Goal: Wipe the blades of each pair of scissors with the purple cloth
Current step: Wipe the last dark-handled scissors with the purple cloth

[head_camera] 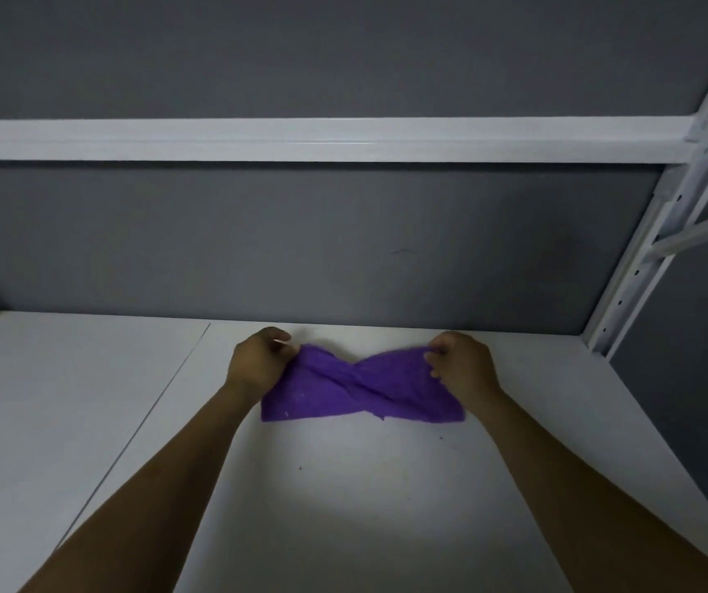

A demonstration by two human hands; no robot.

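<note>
At the desk's far edge: a person is stretching the cloth (361, 389) between both hands, just in front of the grey wall (301, 250).
Left hand (258, 363): it is gripping the cloth's upper left end, its fingers (286, 350) curling tightly round the fabric.
Right hand (461, 365): it is pinching the upper right end, with its fingers curling over the bunched edge.
Cloth: it is twisting at the middle like a bow and fanning out toward each hand. Its lower edge appears to be lying on the desk (343, 485), though whether it is touching cannot be told for sure.
Long axis: it is running left to right, roughly parallel with the wall, one end pointing at each hand.
Scissors: none are showing anywhere in view.
Progress: no blade is being wiped at this moment. Both hands are busy with the cloth alone, so this looks like handling of the cloth between wipes or outside them. How many pairs are already done cannot be told.
Left to do: judging by this view alone, any wiping is waiting on a pair being brought to hand.
</note>
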